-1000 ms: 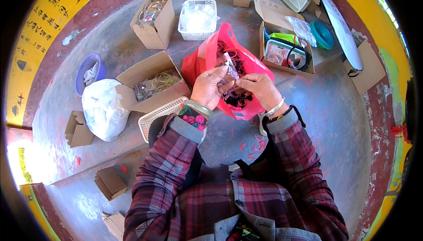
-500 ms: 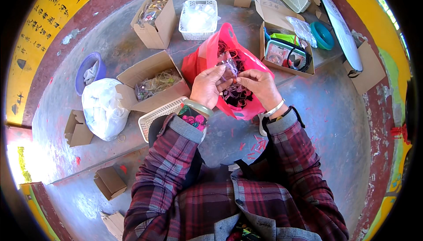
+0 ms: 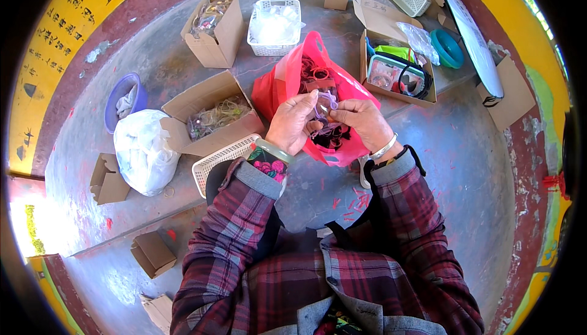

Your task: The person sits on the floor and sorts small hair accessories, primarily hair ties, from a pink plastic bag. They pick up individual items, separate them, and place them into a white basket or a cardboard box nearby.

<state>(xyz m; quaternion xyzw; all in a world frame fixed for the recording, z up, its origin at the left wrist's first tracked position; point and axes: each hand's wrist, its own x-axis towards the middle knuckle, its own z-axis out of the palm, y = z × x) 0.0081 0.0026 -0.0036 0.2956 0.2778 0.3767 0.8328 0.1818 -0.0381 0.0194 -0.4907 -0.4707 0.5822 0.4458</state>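
Note:
My left hand [image 3: 295,122] and my right hand [image 3: 361,119] meet over an open red plastic bag [image 3: 278,87] full of dark and reddish hair ties. Both pinch a small clear packet holding a pale purple hair tie [image 3: 326,104], held just above the bag's mouth. A green bangle circles my left wrist and a silver bracelet my right. Plaid sleeves cover both forearms.
An open cardboard box of bands [image 3: 214,115] and a white mesh basket [image 3: 223,159] lie to the left. A white sack [image 3: 142,151], blue bucket [image 3: 122,93], another box [image 3: 213,29], white basket [image 3: 275,26] and a box with green items [image 3: 397,72] ring the bag.
Both hands have stayed over the red bag, shifting the small packet slightly between the fingers. Nothing else has moved.

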